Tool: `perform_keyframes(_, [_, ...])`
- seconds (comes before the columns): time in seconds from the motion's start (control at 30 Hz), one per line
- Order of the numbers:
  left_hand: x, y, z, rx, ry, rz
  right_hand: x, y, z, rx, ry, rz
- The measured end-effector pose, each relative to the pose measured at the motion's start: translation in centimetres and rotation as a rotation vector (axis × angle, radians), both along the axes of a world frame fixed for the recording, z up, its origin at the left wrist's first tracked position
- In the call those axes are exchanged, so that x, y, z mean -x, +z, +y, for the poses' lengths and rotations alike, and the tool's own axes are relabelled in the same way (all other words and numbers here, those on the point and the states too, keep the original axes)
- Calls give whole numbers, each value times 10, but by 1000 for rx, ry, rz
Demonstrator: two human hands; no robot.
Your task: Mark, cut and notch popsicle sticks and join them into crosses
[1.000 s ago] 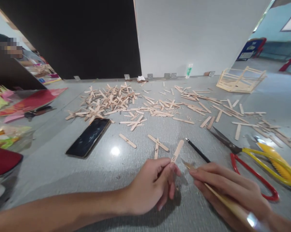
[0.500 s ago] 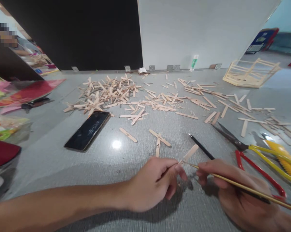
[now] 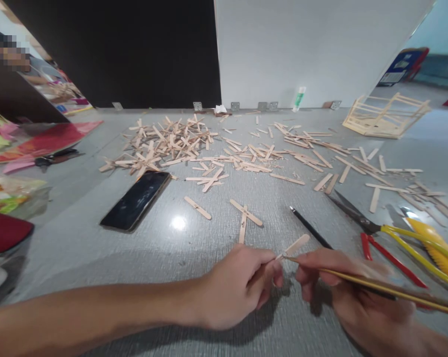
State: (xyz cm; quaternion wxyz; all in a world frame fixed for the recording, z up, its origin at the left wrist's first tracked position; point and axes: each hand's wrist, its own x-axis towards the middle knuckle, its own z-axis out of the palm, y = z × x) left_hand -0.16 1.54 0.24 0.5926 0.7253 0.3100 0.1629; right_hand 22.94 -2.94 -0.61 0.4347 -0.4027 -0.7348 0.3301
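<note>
My left hand [image 3: 242, 285] pinches a popsicle stick [image 3: 298, 243] between thumb and fingers, its free end slanting up to the right. My right hand [image 3: 346, 282] is closed round a thin wooden stick [image 3: 357, 280] with a slender tip. That tip touches the popsicle stick's middle, just beside my left fingertips. Just beyond my right hand lies a black pen [image 3: 309, 227]. Past my left hand, two crossed popsicle sticks [image 3: 242, 225] rest on the table, with a short wooden piece [image 3: 197, 208] to their left.
A phone [image 3: 136, 201] lies at the left, below a heap of popsicle sticks [image 3: 171, 141]. Yellow-handled scissors [image 3: 398, 235] and a red-handled tool [image 3: 395, 260] are at the right. Farther back stand a glue stick [image 3: 299, 99] and a stick frame [image 3: 385, 119]. A person [image 3: 17, 59] is at far left.
The popsicle stick has tilted lower to the right. My right hand has shifted slightly left, bringing the thin stick's tip closer to my left fingertips.
</note>
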Motion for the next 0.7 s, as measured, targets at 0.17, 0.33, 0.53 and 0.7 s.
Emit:
perform_keyframes(0.17, [-1, -2, 0, -25, 8, 6, -2, -2, 1, 106, 75, 37])
perform_keyframes(0.33, [-1, -3, 1, -56, 6, 7, 3, -5, 1, 198, 77, 107])
perform_keyframes(0.53, [-1, -2, 3, -77, 1, 14, 19, -4, 4, 188, -37, 251])
perform_keyframes(0.7, [-3, -3, 1, -39, 31, 11, 11, -3, 4, 67, -14, 126])
